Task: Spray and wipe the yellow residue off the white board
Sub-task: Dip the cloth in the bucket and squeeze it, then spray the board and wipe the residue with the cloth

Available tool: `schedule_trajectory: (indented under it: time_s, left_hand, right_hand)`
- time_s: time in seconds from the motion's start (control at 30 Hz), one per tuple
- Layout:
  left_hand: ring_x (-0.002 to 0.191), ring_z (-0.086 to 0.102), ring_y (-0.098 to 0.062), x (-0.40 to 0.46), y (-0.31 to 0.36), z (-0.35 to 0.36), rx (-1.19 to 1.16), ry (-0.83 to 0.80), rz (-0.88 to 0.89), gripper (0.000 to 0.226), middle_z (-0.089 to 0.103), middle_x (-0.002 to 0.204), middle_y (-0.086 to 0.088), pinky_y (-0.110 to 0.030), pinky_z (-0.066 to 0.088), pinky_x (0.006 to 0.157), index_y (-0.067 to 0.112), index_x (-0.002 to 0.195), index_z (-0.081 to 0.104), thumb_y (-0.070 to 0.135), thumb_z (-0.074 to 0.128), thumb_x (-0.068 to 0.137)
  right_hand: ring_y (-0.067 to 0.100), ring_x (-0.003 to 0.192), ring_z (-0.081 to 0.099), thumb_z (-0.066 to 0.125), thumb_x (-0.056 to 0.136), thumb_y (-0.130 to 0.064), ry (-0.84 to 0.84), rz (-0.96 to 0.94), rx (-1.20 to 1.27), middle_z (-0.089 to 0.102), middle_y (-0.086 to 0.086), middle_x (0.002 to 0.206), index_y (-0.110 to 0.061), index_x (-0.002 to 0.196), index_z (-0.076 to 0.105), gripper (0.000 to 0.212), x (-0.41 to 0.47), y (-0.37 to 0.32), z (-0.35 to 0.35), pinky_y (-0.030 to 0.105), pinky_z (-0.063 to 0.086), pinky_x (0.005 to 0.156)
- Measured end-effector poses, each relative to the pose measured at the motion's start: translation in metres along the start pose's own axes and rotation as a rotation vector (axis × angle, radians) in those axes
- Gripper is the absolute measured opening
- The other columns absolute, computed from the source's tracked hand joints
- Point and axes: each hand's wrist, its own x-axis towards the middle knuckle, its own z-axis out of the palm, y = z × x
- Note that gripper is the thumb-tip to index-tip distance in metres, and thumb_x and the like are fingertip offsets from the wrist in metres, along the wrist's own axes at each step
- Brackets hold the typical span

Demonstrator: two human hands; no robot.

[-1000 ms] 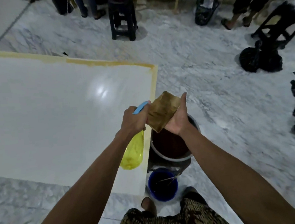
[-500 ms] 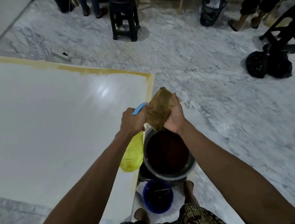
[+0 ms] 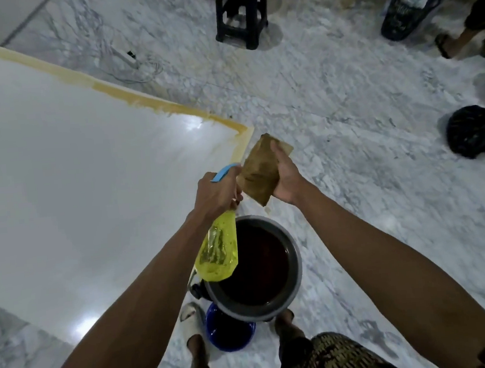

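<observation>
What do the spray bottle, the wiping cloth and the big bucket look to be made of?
Spray bottle: translucent yellow plastic, light showing through, blue plastic trigger. Cloth: soft fabric, probably, stained brownish yellow; it folds in the right hand. Bucket: smooth grey rim, likely plastic, holding dark liquid.

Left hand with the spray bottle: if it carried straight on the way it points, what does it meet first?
Most likely the brown cloth in the right hand, almost against the left hand; depth is unclear.
</observation>
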Motion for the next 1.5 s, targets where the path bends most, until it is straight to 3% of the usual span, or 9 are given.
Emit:
schedule_trajectory:
  time_s: [0.07, 0.17, 0.27, 0.4, 0.5, 0.6, 1.07, 1.33, 1.5]
  left_hand:
    - [0.049, 0.065, -0.017, 0.003, 0.004, 0.000, -0.003, 0.023, 0.000, 0.061, 0.078, 0.073, -0.017, -0.030, 0.058, 0.060, -0.002, 0.072, 0.076, 0.049, 0.061, 0.102]
    - [0.059, 0.070, -0.029, 0.012, 0.007, -0.008, -0.042, 0.035, 0.008, 0.058, 0.077, 0.072, -0.017, -0.036, 0.060, 0.061, 0.005, 0.063, 0.072, 0.048, 0.064, 0.100]
    - [0.071, 0.073, -0.045, 0.026, 0.001, -0.021, -0.081, 0.034, 0.031, 0.051, 0.075, 0.072, -0.019, -0.034, 0.058, 0.054, 0.010, 0.063, 0.071, 0.044, 0.066, 0.101]
    - [0.054, 0.065, -0.029, 0.042, -0.018, -0.038, -0.051, 0.012, 0.073, 0.043, 0.076, 0.077, -0.019, -0.028, 0.054, 0.050, 0.019, 0.071, 0.072, 0.046, 0.063, 0.103]
    - [0.048, 0.063, -0.023, 0.051, -0.039, -0.049, 0.010, -0.004, 0.091, 0.054, 0.076, 0.073, -0.015, -0.030, 0.055, 0.057, 0.009, 0.070, 0.074, 0.049, 0.061, 0.103]
    - [0.049, 0.063, -0.024, 0.056, -0.059, -0.065, 0.010, -0.039, 0.097, 0.044, 0.076, 0.073, -0.014, -0.032, 0.056, 0.058, 0.018, 0.075, 0.074, 0.047, 0.060, 0.105]
    - [0.052, 0.064, -0.024, 0.054, -0.113, -0.127, 0.023, -0.071, 0.096, 0.047, 0.076, 0.074, -0.013, -0.030, 0.057, 0.059, 0.012, 0.078, 0.076, 0.046, 0.058, 0.106]
    - [0.055, 0.064, -0.025, 0.031, -0.135, -0.160, 0.058, -0.134, 0.176, 0.035, 0.077, 0.080, -0.017, -0.032, 0.057, 0.060, 0.016, 0.106, 0.080, 0.044, 0.059, 0.106]
    - [0.066, 0.072, -0.038, 0.002, -0.153, -0.184, 0.105, -0.206, 0.168, 0.055, 0.077, 0.076, -0.014, -0.042, 0.062, 0.070, 0.001, 0.088, 0.079, 0.050, 0.059, 0.104]
  right_hand:
    - [0.028, 0.111, 0.068, 0.054, 0.094, -0.060, 0.078, -0.011, -0.132, 0.074, 0.011, 0.113, -0.012, 0.112, 0.071, 0.053, 0.013, -0.012, 0.003, 0.047, 0.050, 0.105]
    - [0.026, 0.105, 0.065, 0.044, 0.096, -0.064, 0.167, -0.058, -0.513, 0.069, 0.010, 0.116, -0.006, 0.125, 0.063, 0.068, 0.037, -0.034, 0.022, 0.041, 0.051, 0.100]
    - [0.022, 0.080, 0.058, 0.042, 0.096, -0.063, 0.273, -0.361, -0.897, 0.064, 0.008, 0.093, -0.013, 0.120, 0.063, 0.059, 0.078, -0.051, 0.047, 0.030, 0.043, 0.071]
    - [0.030, 0.126, 0.053, 0.044, 0.099, -0.052, 0.245, -0.688, -1.519, 0.054, 0.006, 0.140, -0.021, 0.144, 0.042, 0.055, 0.159, -0.050, 0.057, 0.047, 0.040, 0.102]
    - [0.034, 0.154, 0.003, 0.032, 0.097, -0.066, 0.048, -0.386, -2.085, 0.002, 0.010, 0.167, -0.020, 0.159, 0.003, 0.082, 0.190, -0.008, 0.049, 0.059, 0.006, 0.121]
    - [0.031, 0.152, -0.019, 0.021, 0.101, -0.062, 0.071, -0.384, -2.039, -0.019, 0.006, 0.166, -0.023, 0.159, -0.009, 0.076, 0.193, 0.016, 0.041, 0.055, -0.012, 0.120]
    - [0.030, 0.154, -0.003, 0.015, 0.104, -0.055, 0.342, -0.505, -1.930, -0.002, 0.003, 0.168, -0.037, 0.158, 0.011, 0.057, 0.181, 0.056, 0.055, 0.057, -0.006, 0.121]
    - [0.031, 0.154, -0.009, 0.016, 0.104, -0.056, 0.361, -0.455, -1.901, -0.007, 0.003, 0.168, -0.037, 0.158, 0.004, 0.059, 0.124, 0.139, 0.072, 0.056, -0.008, 0.122]
    - [0.030, 0.154, -0.012, 0.017, 0.102, -0.056, 0.443, -0.396, -1.878, -0.011, 0.004, 0.168, -0.036, 0.158, -0.001, 0.062, 0.074, 0.206, 0.094, 0.056, -0.008, 0.122]
